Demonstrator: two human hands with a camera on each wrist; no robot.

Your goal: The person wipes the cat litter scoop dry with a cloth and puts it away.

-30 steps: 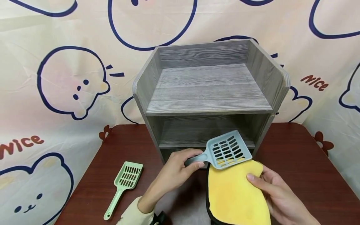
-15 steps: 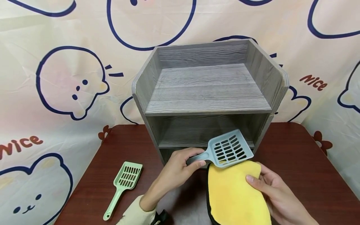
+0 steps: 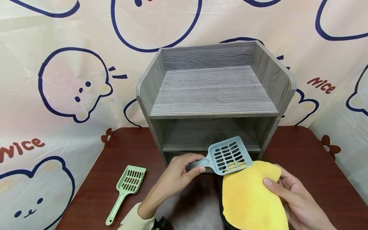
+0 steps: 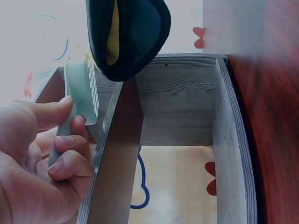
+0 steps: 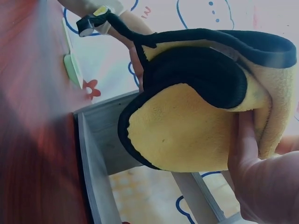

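Observation:
My left hand (image 3: 176,172) grips the handle of a blue-grey slotted litter scoop (image 3: 212,157), its head pointing right. In the left wrist view the fingers curl round the handle of the scoop (image 4: 78,91). A yellow cloth (image 3: 254,199) with a dark border is held in my right hand (image 3: 300,198), thumb on top. The cloth's upper edge lies behind the scoop's lower edge, and yellow shows through the lowest slots. Seen from the right wrist, the cloth (image 5: 182,135) is folded over, with fingers of the right hand (image 5: 266,182) against it.
A green slotted scoop (image 3: 119,203) lies on the reddish-brown table (image 3: 95,188) at the left. Behind my hands stands a grey wood-grain shelf unit (image 3: 214,92) with open compartments. A cartoon-printed cloth backdrop (image 3: 72,28) covers the wall behind.
The yellow cloth and my right hand have shifted right. Over the last half second the blue-grey scoop, with my left hand, has moved slightly left and down. The green scoop stays put.

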